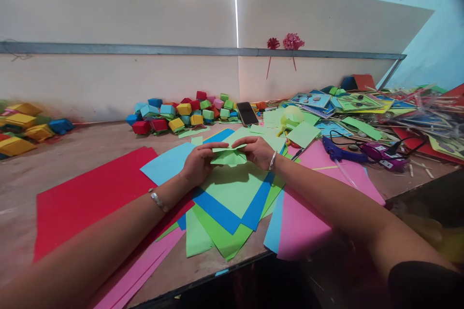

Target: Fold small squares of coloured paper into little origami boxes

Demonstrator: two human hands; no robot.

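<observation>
A small piece of folded light green paper (229, 157) is held up between my two hands, just above the stacked sheets. My left hand (198, 163) pinches its left end, thumb and fingers closed on it. At the right end my right hand (258, 152) grips it the same way. Beneath lies a light green sheet (235, 193), on top of blue paper (224, 215) and brighter green paper (226, 242). The folded paper casts a shadow on the sheet under it.
Red sheets (94, 198) lie to the left, pink sheets (308, 217) to the right. Behind are colourful paper cubes (168, 111) and a phone (247, 114). A blue glue gun (342, 151) with a cord rests at right, near piled paper cards (358, 102). Scissors (297, 153) lie partly covered.
</observation>
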